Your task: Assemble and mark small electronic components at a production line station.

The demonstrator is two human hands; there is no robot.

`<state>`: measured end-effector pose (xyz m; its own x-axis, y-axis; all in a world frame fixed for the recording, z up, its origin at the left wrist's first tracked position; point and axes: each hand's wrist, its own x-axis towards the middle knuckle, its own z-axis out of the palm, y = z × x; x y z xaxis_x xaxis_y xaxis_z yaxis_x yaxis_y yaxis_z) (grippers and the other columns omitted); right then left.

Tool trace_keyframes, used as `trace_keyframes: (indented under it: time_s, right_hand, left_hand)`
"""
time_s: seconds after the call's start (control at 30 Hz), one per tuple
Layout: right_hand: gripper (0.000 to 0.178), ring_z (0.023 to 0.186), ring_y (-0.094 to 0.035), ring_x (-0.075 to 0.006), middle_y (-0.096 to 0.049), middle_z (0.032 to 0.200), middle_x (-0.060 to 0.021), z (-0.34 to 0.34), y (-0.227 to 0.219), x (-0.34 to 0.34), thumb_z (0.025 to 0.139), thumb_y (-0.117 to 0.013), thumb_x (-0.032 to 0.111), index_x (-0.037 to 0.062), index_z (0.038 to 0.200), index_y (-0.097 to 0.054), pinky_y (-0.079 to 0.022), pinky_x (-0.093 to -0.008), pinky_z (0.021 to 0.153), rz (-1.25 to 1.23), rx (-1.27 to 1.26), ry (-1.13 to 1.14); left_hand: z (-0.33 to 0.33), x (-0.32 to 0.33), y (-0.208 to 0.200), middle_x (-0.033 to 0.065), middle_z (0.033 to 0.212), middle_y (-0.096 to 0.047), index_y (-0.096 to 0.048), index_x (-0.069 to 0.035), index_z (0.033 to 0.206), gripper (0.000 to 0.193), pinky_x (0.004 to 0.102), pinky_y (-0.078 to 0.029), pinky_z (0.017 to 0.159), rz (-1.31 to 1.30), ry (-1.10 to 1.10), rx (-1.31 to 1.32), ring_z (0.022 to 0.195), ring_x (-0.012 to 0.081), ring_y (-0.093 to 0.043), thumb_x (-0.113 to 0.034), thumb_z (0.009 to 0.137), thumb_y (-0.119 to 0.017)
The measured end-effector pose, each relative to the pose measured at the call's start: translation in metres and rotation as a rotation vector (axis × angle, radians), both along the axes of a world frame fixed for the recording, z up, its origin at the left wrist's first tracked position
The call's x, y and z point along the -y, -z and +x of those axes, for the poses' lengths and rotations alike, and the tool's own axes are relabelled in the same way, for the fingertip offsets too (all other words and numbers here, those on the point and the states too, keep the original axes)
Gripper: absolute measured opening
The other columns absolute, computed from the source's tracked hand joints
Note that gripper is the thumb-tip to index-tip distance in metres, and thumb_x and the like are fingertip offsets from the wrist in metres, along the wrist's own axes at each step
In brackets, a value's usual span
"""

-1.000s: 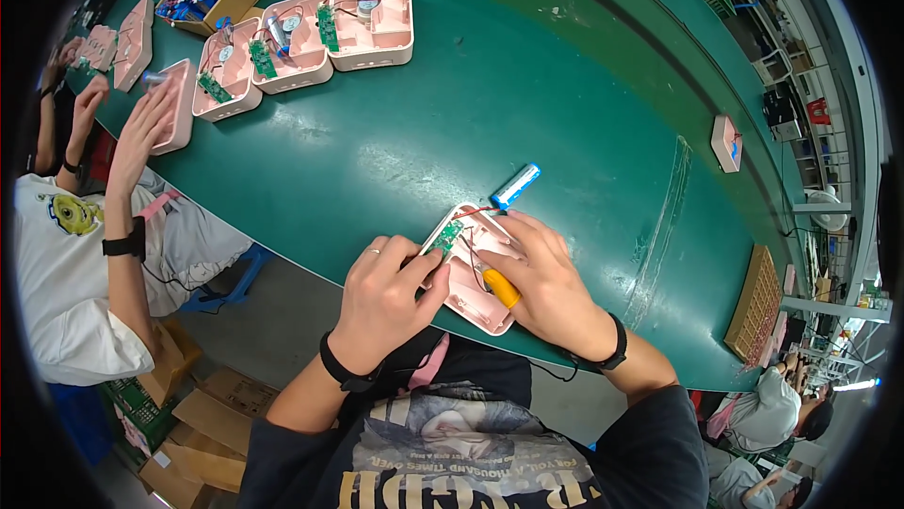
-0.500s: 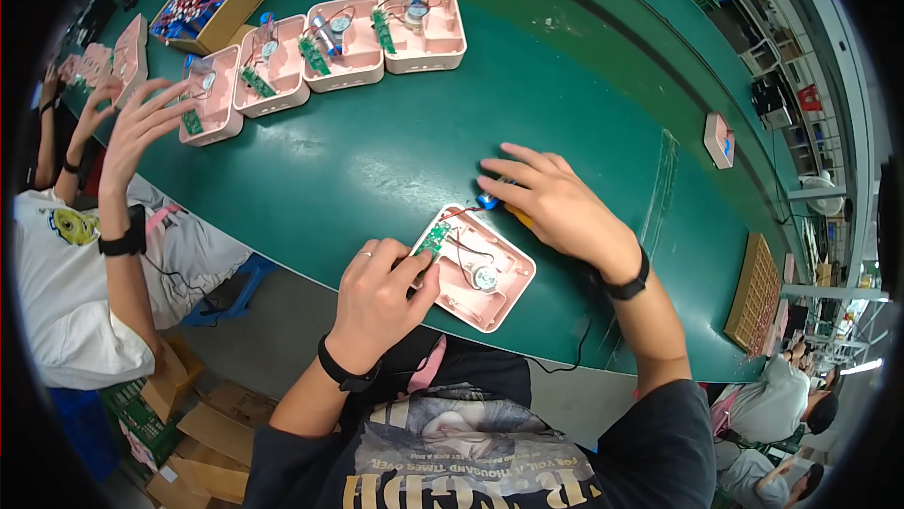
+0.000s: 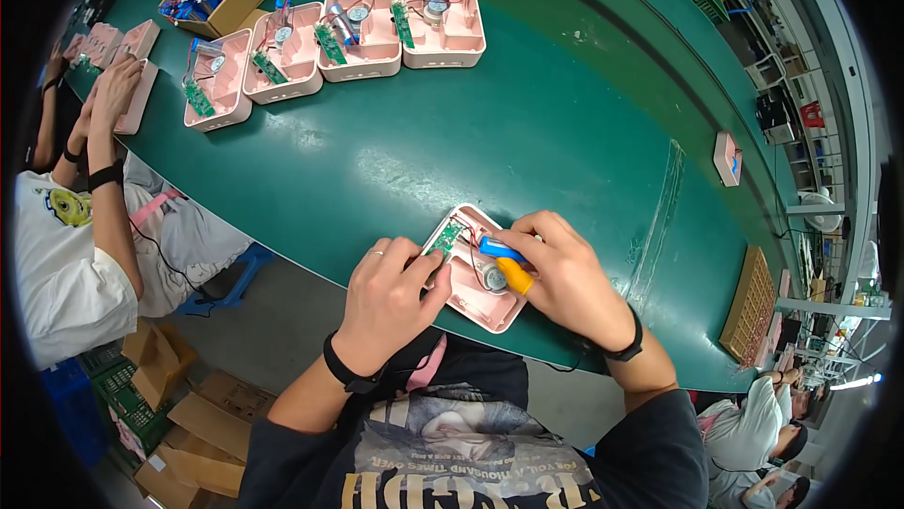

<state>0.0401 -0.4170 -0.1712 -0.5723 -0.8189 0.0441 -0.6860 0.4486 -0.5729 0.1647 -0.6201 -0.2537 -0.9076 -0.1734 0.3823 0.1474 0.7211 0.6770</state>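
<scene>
In front of me a pink plastic housing [image 3: 483, 313] lies tilted on the green table, its inside facing up. A green circuit board [image 3: 446, 238] sits along its left side, and a round silver speaker [image 3: 494, 277] rests lower inside, with thin wires between. My left hand [image 3: 391, 297] grips the housing's left edge, index fingertip at the board, thumb over the rim. Above the housing's right side, my right hand [image 3: 565, 274] holds a blue cylindrical battery [image 3: 501, 248] between thumb and fingers. The thumb wears a yellow finger cot [image 3: 515, 275]. Red and black wires reach from the battery toward the board.
Several pink housings [image 3: 362, 62] with boards and batteries stand in a row at the far left. Behind them is a cardboard box [image 3: 252, 2] of blue batteries. A co-worker [image 3: 104, 255] works at left. A compartmented tray [image 3: 748, 307] lies at the right edge.
My right hand has moved down and left, bringing the battery from beyond the housing to above its interior. My left hand stays at the housing. The co-worker's hands have drawn back from the row.
</scene>
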Motion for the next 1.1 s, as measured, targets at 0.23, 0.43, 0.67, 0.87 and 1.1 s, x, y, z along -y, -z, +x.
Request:
trace_keyframes:
  time_s: [0.23,0.43,0.67,0.87,1.1]
  right_hand:
    - [0.044,0.091,-0.065,-0.0303,-0.066,0.102,-0.0097,0.016,0.012,0.005,0.071,-0.079,-0.005,0.0040,0.114,-0.079,-0.052,-0.0423,0.082,0.157,-0.322,0.076]
    - [0.049,0.091,-0.064,-0.0285,-0.067,0.101,-0.0088,0.009,0.018,0.003,0.065,-0.077,-0.005,0.0050,0.113,-0.080,-0.049,-0.0403,0.082,0.196,-0.330,0.047]
    - [0.041,0.103,-0.067,-0.0322,-0.069,0.119,-0.0115,0.017,0.010,-0.002,0.076,-0.088,0.011,0.0073,0.115,-0.077,-0.050,-0.0414,0.088,0.143,-0.322,0.020]
    - [0.072,0.129,-0.060,-0.0491,-0.053,0.152,-0.0269,0.038,0.012,-0.033,0.070,-0.100,0.037,0.0090,0.129,-0.069,-0.051,-0.0518,0.106,0.182,-0.211,-0.007]
    - [0.078,0.135,-0.057,-0.0538,-0.049,0.152,-0.0346,0.033,0.042,-0.029,0.069,-0.101,0.036,0.0066,0.129,-0.061,-0.052,-0.0539,0.108,0.129,-0.216,0.103]
  left_hand:
    - [0.003,-0.005,0.000,0.0071,0.084,-0.058,-0.079,-0.003,0.097,0.014,0.0400,-0.053,0.067,-0.005,-0.017,0.003,0.076,0.0258,-0.063,-0.011,0.086,-0.083]
    - [0.002,-0.004,0.001,0.0077,0.089,-0.062,-0.079,-0.002,0.099,0.016,0.0397,-0.053,0.066,0.004,0.002,0.014,0.077,0.0271,-0.064,-0.006,0.084,-0.084]
    - [0.008,0.005,-0.002,0.0085,0.096,-0.066,-0.079,-0.002,0.101,0.018,0.0399,-0.057,0.070,-0.004,0.020,0.039,0.081,0.0284,-0.067,-0.009,0.085,-0.085]
    - [0.009,0.034,-0.029,0.0112,0.108,-0.074,-0.079,-0.003,0.104,0.019,0.0413,-0.060,0.077,0.092,0.091,0.031,0.087,0.0314,-0.073,-0.011,0.088,-0.084]
    - [-0.094,0.091,-0.057,0.0186,0.100,-0.077,-0.075,-0.002,0.118,0.030,0.0462,-0.060,0.077,-0.058,0.103,0.126,0.089,0.0369,-0.076,-0.022,0.097,-0.077]
